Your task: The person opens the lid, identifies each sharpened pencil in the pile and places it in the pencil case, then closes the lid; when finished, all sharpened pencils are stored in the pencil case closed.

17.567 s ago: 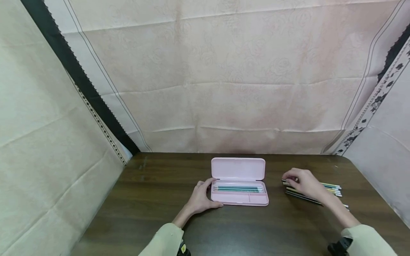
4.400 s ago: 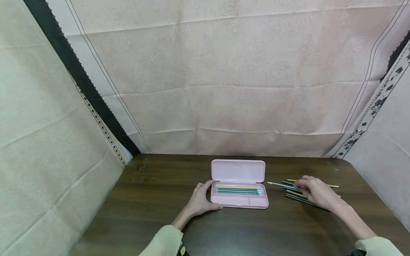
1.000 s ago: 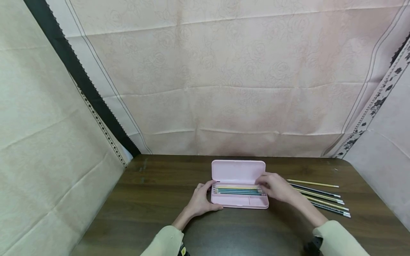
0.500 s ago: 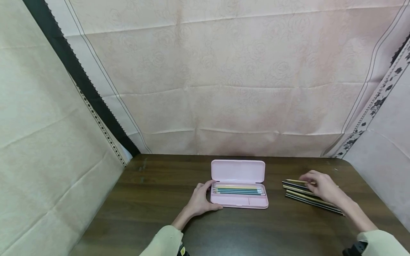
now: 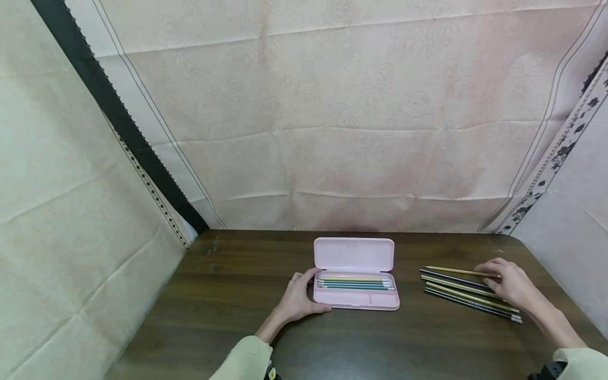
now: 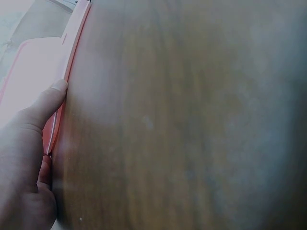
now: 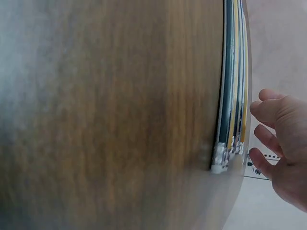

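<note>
My left hand [image 5: 295, 300] holds the left end of a pink pencil case [image 5: 383, 301], fingers at its back corner and thumb on its front edge. The case stands open, lid up, with a row of teal and yellow pencils [image 5: 352, 282] in its long compartment. In the left wrist view the thumb [image 6: 50, 98] presses the case's edge. My right hand [image 5: 513, 285] pinches the right end of a yellow pencil [image 5: 451, 271], the farthest of several on the table. In the right wrist view the right hand [image 7: 288, 129] is beside the pencils' ends, its lower fingers loosely curled.
Several dark and yellow pencils [image 5: 467, 301] lie side by side at the right, close under the right hand. The brown wooden table [image 5: 361, 343] ends at a cloth-covered wall [image 5: 351, 158] behind the case. Another cloth side [image 5: 85, 237] rises at the left.
The right hand leaves the case, returns to the loose pencils, and slides right along the yellow pencil to its end. Earlier it put more pencils in the case. The left hand stays put.
</note>
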Action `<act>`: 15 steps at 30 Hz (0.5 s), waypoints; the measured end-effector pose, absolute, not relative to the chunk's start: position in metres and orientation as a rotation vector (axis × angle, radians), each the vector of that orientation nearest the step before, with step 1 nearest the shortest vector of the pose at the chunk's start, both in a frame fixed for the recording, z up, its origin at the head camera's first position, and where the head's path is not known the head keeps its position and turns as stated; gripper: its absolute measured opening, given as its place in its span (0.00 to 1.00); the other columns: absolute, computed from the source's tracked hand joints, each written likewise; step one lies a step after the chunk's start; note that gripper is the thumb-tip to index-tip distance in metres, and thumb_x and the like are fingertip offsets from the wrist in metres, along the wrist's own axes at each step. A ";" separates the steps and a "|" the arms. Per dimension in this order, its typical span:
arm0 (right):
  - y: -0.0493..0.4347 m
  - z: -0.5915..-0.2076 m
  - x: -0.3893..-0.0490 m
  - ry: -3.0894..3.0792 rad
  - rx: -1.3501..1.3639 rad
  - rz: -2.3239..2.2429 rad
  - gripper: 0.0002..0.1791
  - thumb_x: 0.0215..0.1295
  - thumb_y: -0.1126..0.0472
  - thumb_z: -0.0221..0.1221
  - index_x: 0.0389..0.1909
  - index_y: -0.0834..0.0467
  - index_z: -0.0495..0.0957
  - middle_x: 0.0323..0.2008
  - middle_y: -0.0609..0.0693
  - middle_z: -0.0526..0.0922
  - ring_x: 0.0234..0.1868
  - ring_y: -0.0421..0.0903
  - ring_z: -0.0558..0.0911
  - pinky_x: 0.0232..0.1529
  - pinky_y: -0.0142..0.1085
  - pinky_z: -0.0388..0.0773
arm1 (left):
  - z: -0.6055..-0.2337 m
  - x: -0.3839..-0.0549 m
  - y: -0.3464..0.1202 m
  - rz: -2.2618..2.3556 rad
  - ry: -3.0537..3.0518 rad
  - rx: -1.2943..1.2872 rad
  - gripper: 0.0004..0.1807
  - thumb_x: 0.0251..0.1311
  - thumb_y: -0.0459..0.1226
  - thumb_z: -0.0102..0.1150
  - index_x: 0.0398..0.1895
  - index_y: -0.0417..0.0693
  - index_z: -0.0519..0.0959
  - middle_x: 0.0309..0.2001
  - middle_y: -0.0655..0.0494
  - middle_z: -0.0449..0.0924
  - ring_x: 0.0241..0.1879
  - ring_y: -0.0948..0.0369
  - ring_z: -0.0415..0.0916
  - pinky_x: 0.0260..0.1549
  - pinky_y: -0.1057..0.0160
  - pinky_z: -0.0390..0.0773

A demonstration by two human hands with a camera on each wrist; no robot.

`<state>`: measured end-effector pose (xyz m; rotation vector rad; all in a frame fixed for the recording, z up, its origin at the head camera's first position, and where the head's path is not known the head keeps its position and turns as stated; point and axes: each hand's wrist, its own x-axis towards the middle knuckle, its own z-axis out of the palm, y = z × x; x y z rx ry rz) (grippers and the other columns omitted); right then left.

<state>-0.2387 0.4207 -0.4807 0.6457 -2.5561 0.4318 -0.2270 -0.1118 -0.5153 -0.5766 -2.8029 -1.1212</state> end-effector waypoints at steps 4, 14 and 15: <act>0.425 -0.482 -0.240 -2.556 0.642 0.422 0.20 0.38 0.80 0.70 0.37 0.62 0.85 0.36 0.57 0.81 0.36 0.61 0.81 0.31 0.51 0.73 | -0.515 -0.226 -0.112 -1.134 -2.796 -0.581 0.51 0.39 0.55 0.82 0.69 0.55 0.69 0.52 0.51 0.73 0.51 0.53 0.67 0.45 0.49 0.74; 0.430 -0.483 -0.244 -2.665 0.579 0.444 0.18 0.44 0.78 0.67 0.39 0.65 0.84 0.41 0.67 0.77 0.40 0.71 0.77 0.34 0.62 0.72 | -0.515 -0.226 -0.111 -1.128 -2.822 -0.562 0.50 0.40 0.55 0.81 0.70 0.57 0.68 0.53 0.52 0.73 0.52 0.54 0.67 0.46 0.51 0.74; 0.430 -0.483 -0.244 -2.675 0.573 0.436 0.17 0.44 0.78 0.67 0.39 0.65 0.84 0.41 0.67 0.77 0.40 0.71 0.77 0.33 0.62 0.72 | -0.515 -0.226 -0.111 -1.132 -2.820 -0.559 0.50 0.40 0.55 0.81 0.70 0.57 0.68 0.53 0.52 0.72 0.52 0.54 0.67 0.46 0.51 0.74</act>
